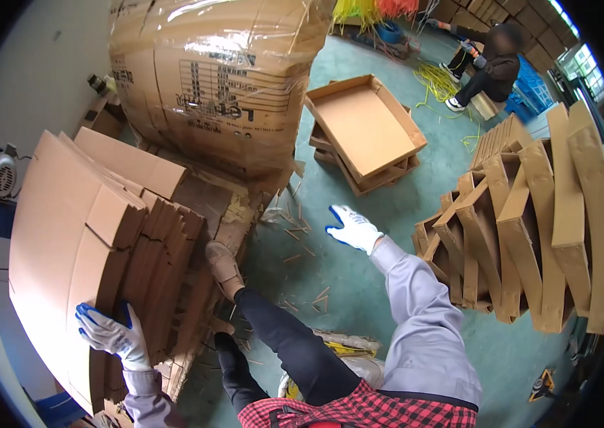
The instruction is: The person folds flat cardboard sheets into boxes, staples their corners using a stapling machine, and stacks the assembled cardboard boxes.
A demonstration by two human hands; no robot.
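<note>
My left hand [113,334], in a white glove with blue fingertips, rests on the top sheet of a tall stack of flat brown cardboard [67,235], its fingers apart. To the right of the stack, my right hand [353,228], gloved the same way, is held out over the green floor with its fingers spread and nothing in it. Beyond it, shallow open cardboard trays [370,128] lie piled on the floor, turned at different angles. On the right stands a tall, leaning pile of similar trays [509,228].
A large plastic-wrapped cardboard bundle [209,85] stands behind the flat stack. Cardboard scraps [321,299] litter the floor [359,307] near my feet. At the back right a person [491,68] sits low beside yellow straps [436,82] and a blue crate [530,85].
</note>
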